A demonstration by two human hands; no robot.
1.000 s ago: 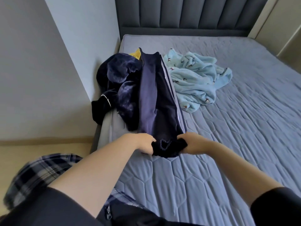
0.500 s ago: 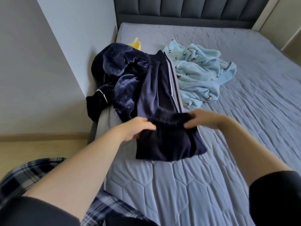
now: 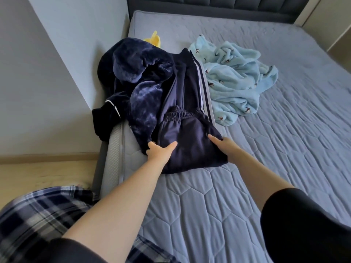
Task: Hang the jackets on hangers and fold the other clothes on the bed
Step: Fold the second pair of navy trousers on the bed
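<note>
The navy track pants [image 3: 190,149] are lying near the left edge of the bed [image 3: 284,158], doubled over on themselves so that the elastic waistband is sitting on top of the legs, about halfway up their length, while the striped legs are running away toward the headboard [image 3: 209,4]. The left hand [image 3: 160,152] is holding the left side of the folded part, its thumb lying on top of the cloth and a finger showing at the cloth's outer edge, so the fabric is sitting in the fork between them. The right hand [image 3: 227,147] is holding the right side of the same fold, thumb stretching flat across the top, with the other fingers tucking out of sight under the fabric. Both forearms are reaching forward over the quilted grey-blue cover. Just to the left of the pants, and touching them, a dark blue plush garment [image 3: 140,76] is lying in a heap, one part of it with a white-piped cuff hanging over the mattress edge. A bit of something yellow [image 3: 154,37] is peeking out behind that heap. To the right of the pants, a light blue fleece garment [image 3: 233,82] with small dark motifs is lying crumpled, its edge meeting the striped leg. A pale wall [image 3: 76,35] is standing close along the bed's left side, above a wooden floor [image 3: 38,173]. At the bottom left, the person's plaid trousers [image 3: 38,215] are showing, and a black sleeve [image 3: 303,224] is covering the right upper arm.
</note>
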